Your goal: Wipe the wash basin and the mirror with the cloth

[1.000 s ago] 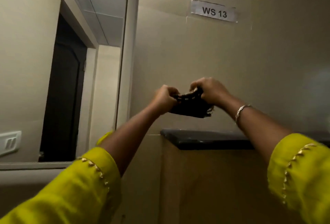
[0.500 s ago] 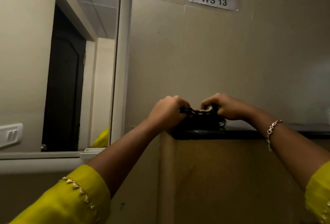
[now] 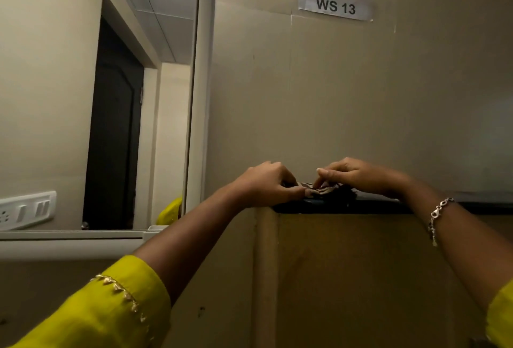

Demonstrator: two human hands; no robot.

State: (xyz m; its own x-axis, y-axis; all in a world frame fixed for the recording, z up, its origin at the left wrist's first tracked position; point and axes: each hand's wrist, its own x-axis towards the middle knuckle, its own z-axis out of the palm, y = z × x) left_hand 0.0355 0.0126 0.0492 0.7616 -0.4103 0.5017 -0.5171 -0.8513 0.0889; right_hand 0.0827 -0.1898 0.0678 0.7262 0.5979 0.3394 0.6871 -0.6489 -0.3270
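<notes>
Cloth (image 3: pixel 324 191) is lying bunched on the left corner of the dark ledge (image 3: pixel 422 204).
My left hand (image 3: pixel 266 184) is pinching its left end, fingers curled; my right hand (image 3: pixel 358 176) is pinching its right end. Mirror (image 3: pixel 111 103) is hanging left of the ledge, WS 13 label (image 3: pixel 335 5) above.

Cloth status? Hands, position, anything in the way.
Left hand and right hand both pinch the cloth. Cloth bunched on the dark ledge, right of the mirror. Wash basin out of view; nothing blocking the hands.
</notes>
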